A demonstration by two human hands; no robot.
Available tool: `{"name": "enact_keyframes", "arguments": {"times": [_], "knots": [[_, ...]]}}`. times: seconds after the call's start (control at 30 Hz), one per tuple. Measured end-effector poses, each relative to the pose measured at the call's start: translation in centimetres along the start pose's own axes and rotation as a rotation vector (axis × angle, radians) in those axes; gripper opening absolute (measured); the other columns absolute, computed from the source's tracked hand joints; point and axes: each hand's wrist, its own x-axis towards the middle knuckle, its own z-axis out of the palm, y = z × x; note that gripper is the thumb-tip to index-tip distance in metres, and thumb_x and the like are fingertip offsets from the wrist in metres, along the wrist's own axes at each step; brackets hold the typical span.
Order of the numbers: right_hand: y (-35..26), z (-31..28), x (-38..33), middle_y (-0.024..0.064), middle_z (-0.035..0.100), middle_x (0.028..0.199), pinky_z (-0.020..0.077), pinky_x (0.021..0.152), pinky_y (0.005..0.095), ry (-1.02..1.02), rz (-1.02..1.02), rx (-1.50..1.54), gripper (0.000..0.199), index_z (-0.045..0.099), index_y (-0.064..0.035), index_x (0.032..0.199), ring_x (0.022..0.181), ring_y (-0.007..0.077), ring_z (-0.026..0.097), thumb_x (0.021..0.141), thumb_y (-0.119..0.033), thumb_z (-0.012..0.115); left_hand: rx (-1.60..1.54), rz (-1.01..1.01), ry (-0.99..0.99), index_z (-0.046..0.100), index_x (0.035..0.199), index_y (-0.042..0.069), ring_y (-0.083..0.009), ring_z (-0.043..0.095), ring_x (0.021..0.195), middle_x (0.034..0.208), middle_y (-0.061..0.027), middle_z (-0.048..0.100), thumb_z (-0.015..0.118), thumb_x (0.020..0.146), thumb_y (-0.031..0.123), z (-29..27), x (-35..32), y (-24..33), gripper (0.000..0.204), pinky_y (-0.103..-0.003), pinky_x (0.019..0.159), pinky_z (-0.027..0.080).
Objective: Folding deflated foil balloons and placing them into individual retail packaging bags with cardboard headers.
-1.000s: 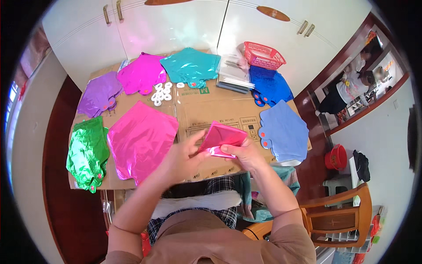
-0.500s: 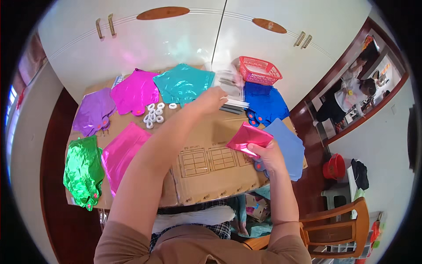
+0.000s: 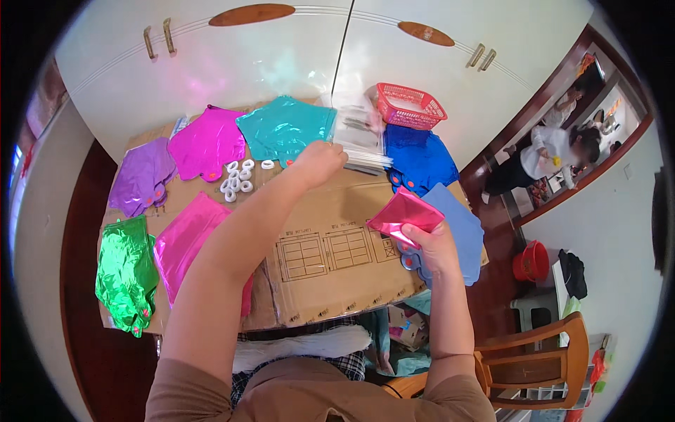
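Observation:
My left hand (image 3: 320, 163) reaches far over the table, its fingers curled closed at the left end of a bundle of thin white sticks (image 3: 369, 160); what is between them, if anything, is hidden. Clear plastic bags (image 3: 357, 126) lie just beyond the sticks. In my right hand (image 3: 430, 243) is a folded, shiny pink foil balloon (image 3: 404, 214), the thumb pressed on top. It is held above the cardboard, beside flat pale-blue balloons (image 3: 453, 228). A teal foil balloon (image 3: 288, 130) lies beyond my left wrist, and small white rings (image 3: 235, 184) are heaped left of it.
Flat foil balloons in purple (image 3: 143, 176), magenta (image 3: 207, 144), green (image 3: 125, 274), pink (image 3: 186, 235) and dark blue (image 3: 422, 158) edge the cardboard-covered table (image 3: 330, 288). A red basket (image 3: 411, 105) stands at the back. Right are a wooden chair (image 3: 534, 359) and, in the doorway, a person (image 3: 552, 155).
My left hand has drawn back a little to the left, from over the sticks to their left end. My right hand keeps the pink balloon. The person in the doorway has shifted.

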Motion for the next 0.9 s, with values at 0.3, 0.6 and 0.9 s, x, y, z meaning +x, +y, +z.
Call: {"name": "enact_keyframes", "arguments": {"times": [0.3,0.6,0.9], "knots": [[-0.5,-0.4,-0.8,0.0020,0.067,0.086,0.0490,0.061,0.0242,0.034,-0.042,-0.013,0.022,0.065,-0.0028,0.103,0.070,0.0081,0.060,0.082,-0.005,0.072,0.123,0.043,0.080,0.059,0.086,0.006,-0.0274,0.064,0.080,0.085,-0.0107,0.059,0.061,0.077,0.010,1.0,-1.0,0.4,0.010,-0.040,0.067,0.052],[-0.3,-0.5,0.3,0.0032,0.069,0.092,0.0507,0.061,0.0246,0.063,-0.108,-0.014,0.026,0.065,-0.0028,0.108,0.074,0.0084,0.062,0.083,-0.005,0.072,0.176,0.013,0.035,0.058,0.083,0.005,-0.0277,0.065,0.077,0.087,-0.0117,0.059,0.060,0.075,0.009,1.4,-1.6,0.7,0.009,-0.039,0.067,0.052],[0.3,-1.4,1.9,0.0030,0.068,0.088,0.0510,0.061,0.0237,0.057,-0.039,-0.047,0.020,0.065,-0.0043,0.101,0.071,0.0093,0.063,0.082,-0.008,0.073,0.077,-0.153,0.011,0.059,0.086,0.005,-0.0294,0.065,0.082,0.090,-0.0123,0.060,0.060,0.075,0.007,1.2,-2.6,1.3,0.011,-0.040,0.068,0.054]]}}
